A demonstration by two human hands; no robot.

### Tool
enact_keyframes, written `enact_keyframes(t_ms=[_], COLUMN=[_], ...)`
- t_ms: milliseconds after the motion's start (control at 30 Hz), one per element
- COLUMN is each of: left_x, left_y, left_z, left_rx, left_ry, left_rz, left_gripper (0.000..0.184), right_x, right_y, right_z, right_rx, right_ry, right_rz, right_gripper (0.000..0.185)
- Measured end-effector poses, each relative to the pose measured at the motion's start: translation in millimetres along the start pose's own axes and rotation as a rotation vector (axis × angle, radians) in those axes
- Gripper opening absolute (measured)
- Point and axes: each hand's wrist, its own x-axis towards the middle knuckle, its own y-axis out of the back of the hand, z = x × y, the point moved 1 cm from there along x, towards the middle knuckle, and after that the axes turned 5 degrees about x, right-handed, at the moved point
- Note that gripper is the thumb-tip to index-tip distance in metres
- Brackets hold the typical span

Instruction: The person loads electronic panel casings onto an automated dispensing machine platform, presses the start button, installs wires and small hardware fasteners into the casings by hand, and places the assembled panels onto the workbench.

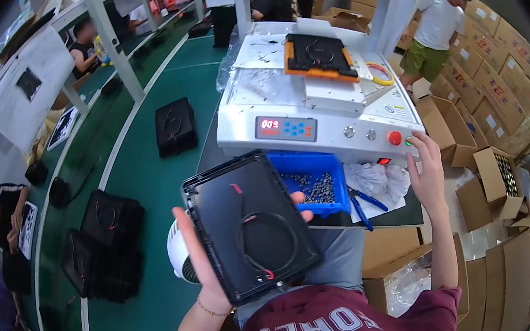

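Note:
My left hand (200, 254) grips a black rectangular plastic housing (273, 210) from beneath, with the thumb along one edge and fingertips showing at the opposite side. A coiled black cable with red ends lies inside the housing. At the front of the white machine (333, 133), my right hand (427, 170) has its fingers stretched out. Its fingertips are at the green button (409, 143), beside the red knob (394, 138); whether they press it I cannot tell. On the machine sits an orange fixture (291, 69) carrying another black housing (319, 53).
A blue bin (340, 186) of small metal parts, blue-handled pliers (363, 210) and a crumpled white cloth (378, 180) lie before the machine. Black housings (175, 126) rest on the green conveyor (149, 185), several stacked (109, 261). Open cartons (394, 268) stand right. Other people work nearby.

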Motion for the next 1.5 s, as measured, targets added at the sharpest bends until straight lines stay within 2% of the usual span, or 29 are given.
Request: enact_keyframes(t_ms=[33, 100, 233, 367, 567, 667, 733, 800, 867, 900, 967, 1000, 1067, 1167, 1200, 1300, 1333, 1433, 1500], left_x=[0, -1, -3, -5, -5, -9, -12, -16, -14, -16, -13, -13, -13, -10, -9, -6, -5, -1, 2], left_y=[2, 4, 8, 13, 26, 30, 26, 19, 19, 14, 19, 21, 25, 25, 30, 31, 31, 31, 33], left_z=[-4, -14, -37, -46, -50, -45, -33, -17, 1, 9, 18, 19, 15, 0, -5, -11, -12, -15, -17], left_rx=[-0.009, -0.034, -0.018, -0.037, -0.022, -0.012, 0.108, 0.162, 0.189, 0.205, 0.173, 0.158, 0.275, 0.351, 0.399, 0.462, 0.469, 0.455, 0.368], left_ry=[0.034, 0.121, 0.229, 0.269, 0.294, 0.271, 0.147, -0.011, -0.231, -0.343, -0.436, -0.475, -0.475, -0.462, -0.462, -0.467, -0.469, -0.501, -0.502], left_rz=[-0.001, -0.002, 0.006, 0.012, -0.019, 0.019, 0.073, 0.064, 0.048, 0.082, 0.066, 0.055, 0.04, 0.045, 0.029, 0.02, 0.024, -0.029, -0.073], left_gripper=[0.107, 0.11, 0.115, 0.115, 0.115, 0.11, 0.108, 0.107, 0.108, 0.109, 0.11, 0.111, 0.111, 0.112, 0.112, 0.114, 0.114, 0.112, 0.11], right_x=[10, 24, 50, 58, 76, 87, 81, 62, 45, 27, 1, -4, -11, -18, -21, -40, -46, -53, -60], right_y=[4, 9, -15, -49, -59, -14, 20, 36, 45, 38, 14, 5, -6, -4, -4, -17, -24, -41, -52], right_z=[-22, -58, -131, -150, -140, -143, -146, -142, -136, -138, -146, -147, -148, -166, -176, -181, -180, -172, -174], right_rx=[0.202, 0.495, 0.765, 0.796, 0.834, 0.624, 0.481, 0.56, 0.756, 0.827, 0.951, 0.931, 0.885, 1.086, 1.182, 1.33, 1.355, 1.508, 1.698], right_ry=[0.003, 0.086, 0.541, 0.767, 0.865, 0.913, 0.842, 0.787, 0.803, 0.744, 0.591, 0.572, 0.529, 0.162, 0.048, -0.212, -0.193, -0.238, -0.371], right_rz=[0.005, -0.174, -0.523, -0.728, -0.732, -0.503, -0.446, -0.407, -0.728, -0.818, -0.981, -0.984, -0.989, -0.824, -0.78, -0.862, -0.828, -0.984, -0.955], right_gripper=[0.03, 0.025, 0.022, 0.017, 0.014, 0.015, 0.017, 0.016, 0.017, 0.018, 0.024, 0.026, 0.031, 0.037, 0.032, 0.025, 0.02, 0.016, 0.014])
